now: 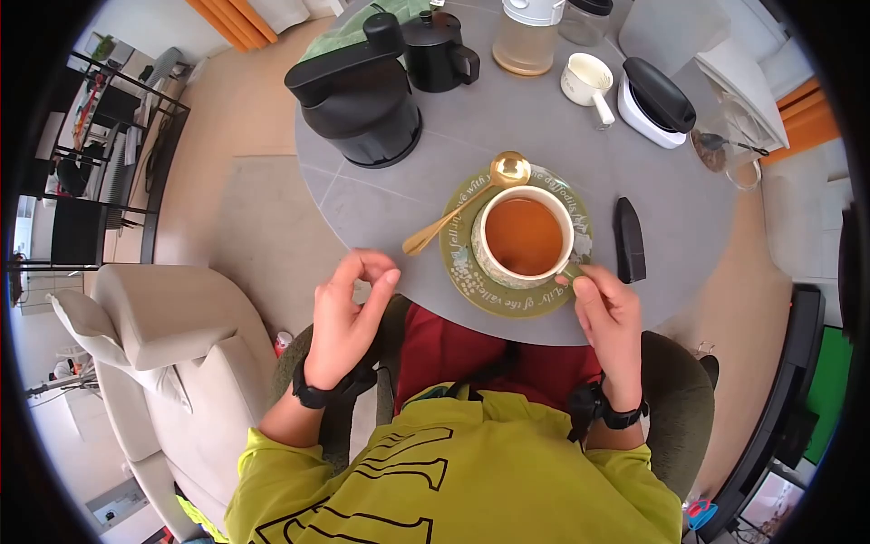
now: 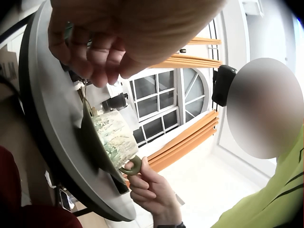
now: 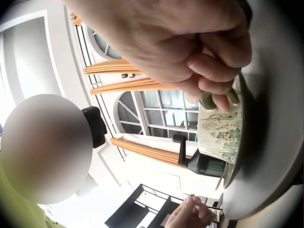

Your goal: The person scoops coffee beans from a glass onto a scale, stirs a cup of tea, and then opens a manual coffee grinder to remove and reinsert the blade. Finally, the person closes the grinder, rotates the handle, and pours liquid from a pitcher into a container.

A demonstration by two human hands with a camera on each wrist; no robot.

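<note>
A cup of brown drink stands on a green saucer with white lettering. My right hand pinches the cup's green handle, which also shows in the right wrist view, where the hand covers part of it. A gold spoon lies across the saucer's left rim, its bowl beside the cup's far edge and its handle reaching onto the table. Left of the saucer, near the table edge, my left hand is held with loosely bent fingers and nothing in it. The patterned cup side shows in the left wrist view.
On the grey table are a black grinder-like appliance, a black pot, a clear jar, a small white cup, a white-and-black container and a black object right of the saucer. A cream sofa stands at left.
</note>
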